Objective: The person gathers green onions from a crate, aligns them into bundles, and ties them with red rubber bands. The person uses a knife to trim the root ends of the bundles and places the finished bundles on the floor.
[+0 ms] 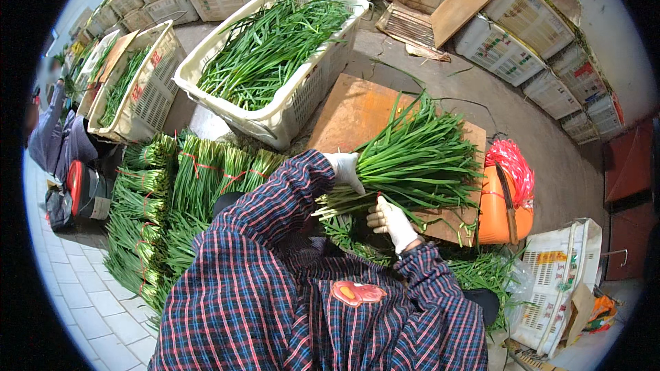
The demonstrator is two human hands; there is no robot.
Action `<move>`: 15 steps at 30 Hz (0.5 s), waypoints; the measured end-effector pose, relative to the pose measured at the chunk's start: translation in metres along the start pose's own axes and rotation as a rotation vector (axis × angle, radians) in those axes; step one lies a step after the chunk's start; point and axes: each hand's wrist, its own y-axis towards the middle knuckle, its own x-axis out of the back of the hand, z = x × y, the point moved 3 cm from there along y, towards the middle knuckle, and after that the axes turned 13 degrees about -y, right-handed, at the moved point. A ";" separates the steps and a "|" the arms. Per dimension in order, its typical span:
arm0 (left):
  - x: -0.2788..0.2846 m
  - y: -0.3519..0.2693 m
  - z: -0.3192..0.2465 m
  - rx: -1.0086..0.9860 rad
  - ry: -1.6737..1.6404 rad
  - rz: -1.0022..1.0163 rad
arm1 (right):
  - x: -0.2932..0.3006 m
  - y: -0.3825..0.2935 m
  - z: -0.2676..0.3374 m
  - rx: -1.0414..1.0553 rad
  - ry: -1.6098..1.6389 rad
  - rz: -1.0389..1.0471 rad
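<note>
My white-gloved left hand grips a loose bundle of garlic chives close to its pale cut ends. The green leaves fan out to the right over a wooden board. Just below the bundle, my gloved right hand has its fingers curled, with a bit of red string at the thumb tip. The rest of that string is hidden by the hand and leaves. To the right of the board sits an orange plastic container, carrying a hank of red-pink string and a knife.
A white crate heaped with chives stands ahead. Tied chive bundles lie in rows on my left. Stacked crates line the right side, and a white crate stands lower right. A person sits at far left.
</note>
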 end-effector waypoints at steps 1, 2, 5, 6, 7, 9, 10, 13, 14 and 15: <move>-0.004 0.000 0.003 -0.012 0.008 -0.051 | -0.001 0.008 -0.005 -0.001 -0.029 -0.091; -0.006 -0.002 0.003 -0.051 0.010 -0.081 | -0.003 0.015 -0.006 0.082 -0.066 -0.152; -0.014 -0.005 0.005 0.054 0.138 -0.213 | -0.008 0.022 -0.007 0.152 0.054 -0.135; -0.016 -0.007 0.004 0.046 0.144 -0.228 | -0.009 0.018 -0.005 0.175 0.031 -0.141; -0.017 -0.009 0.002 0.029 0.146 -0.248 | -0.008 0.014 -0.001 0.193 0.023 -0.178; -0.021 -0.013 0.000 0.036 0.160 -0.293 | -0.008 -0.001 0.012 0.385 -0.180 -0.298; -0.024 -0.015 -0.002 0.057 0.177 -0.316 | -0.007 -0.008 0.020 0.443 -0.228 -0.351; -0.029 -0.020 -0.003 0.099 0.200 -0.361 | 0.001 -0.024 0.034 0.543 -0.126 -0.387; -0.029 -0.020 -0.003 0.098 0.194 -0.366 | 0.005 -0.029 0.030 0.406 -0.085 -0.358; -0.029 -0.020 -0.003 0.094 0.189 -0.371 | 0.009 -0.034 0.026 0.406 -0.005 -0.303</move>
